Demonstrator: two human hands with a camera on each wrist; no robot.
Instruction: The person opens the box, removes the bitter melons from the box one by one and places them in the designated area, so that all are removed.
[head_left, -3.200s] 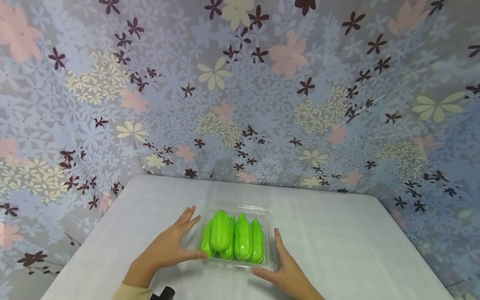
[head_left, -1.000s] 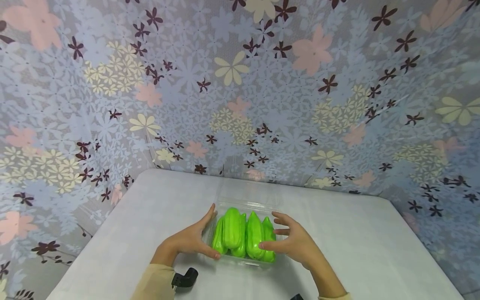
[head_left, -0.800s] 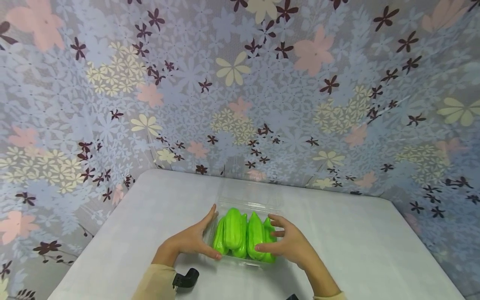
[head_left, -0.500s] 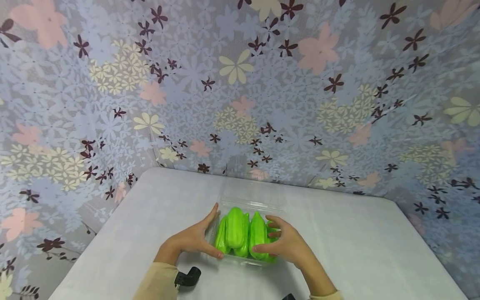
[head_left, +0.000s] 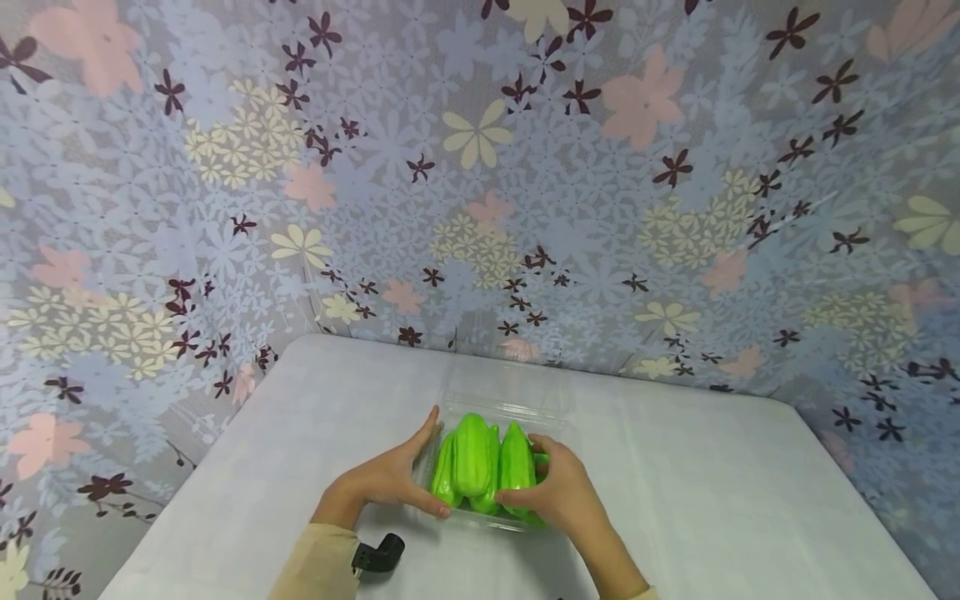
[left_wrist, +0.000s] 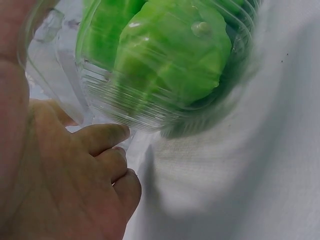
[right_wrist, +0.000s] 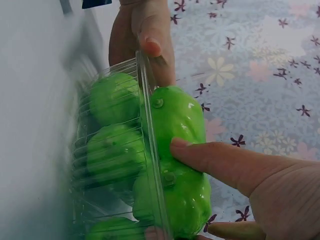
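Note:
A clear plastic clamshell container [head_left: 491, 521] lies on the white-covered table with its lid folded back. Inside are several glossy green ridged vegetables [head_left: 472, 454] with pointed ends; their exact kind is unclear. My left hand [head_left: 386, 482] holds the container's near left corner, thumb at the front and fingers along the left side. My right hand [head_left: 564, 492] grips a ridged green vegetable [head_left: 516, 458] towards the right of the row. In the right wrist view its thumb [right_wrist: 200, 152] lies on the upper vegetables, and the other fingers are mostly hidden.
The clear lid [head_left: 506, 387] extends towards the back edge of the table [head_left: 675, 467]. A floral-patterned cloth [head_left: 480, 208] hangs behind and at the sides. A black device [head_left: 380, 552] sits at the left wrist.
My right hand has moved from the container's right side up over the vegetables, and its thumb and fingers have closed in on one. My left hand has come against the container. The view has shifted slightly.

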